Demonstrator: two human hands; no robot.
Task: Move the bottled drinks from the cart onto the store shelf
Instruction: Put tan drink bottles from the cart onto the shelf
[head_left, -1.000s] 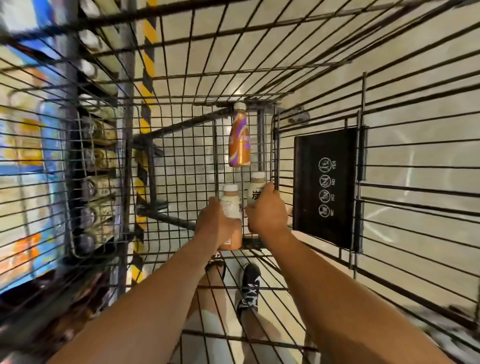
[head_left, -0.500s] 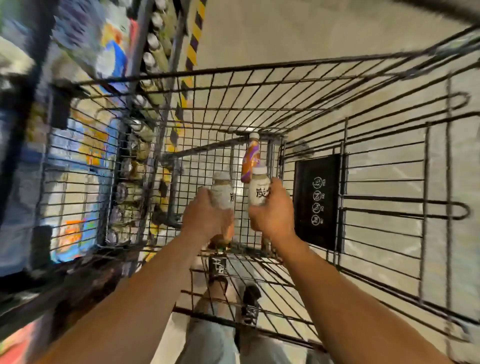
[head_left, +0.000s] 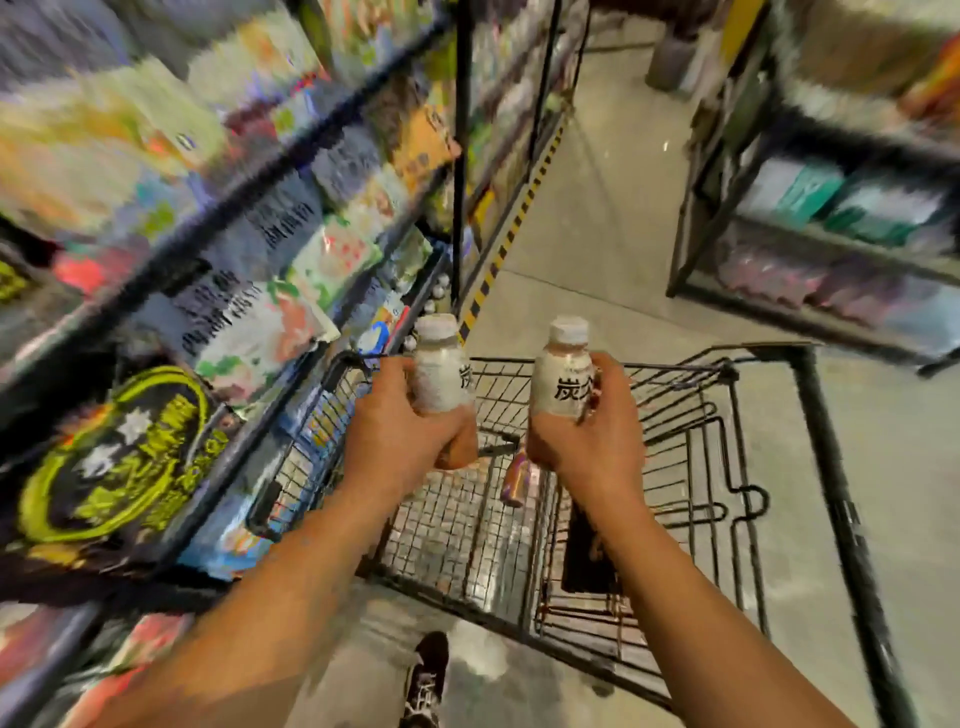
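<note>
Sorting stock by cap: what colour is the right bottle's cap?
White, on the right bottle; head view.

Bare forearms without sleeves, left hand (head_left: 397, 441), right hand (head_left: 589, 449), black shoe (head_left: 427, 680) with white laces

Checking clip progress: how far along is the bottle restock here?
Done: nothing visibly shelved yet; the shelf beside the cart is too blurred to pick out any bottles. In hand: left hand grips one white-capped bottle, right hand grips another, both lifted above the cart. Left: shelving these two, plus one purple-orange bottle in the basket.
</note>
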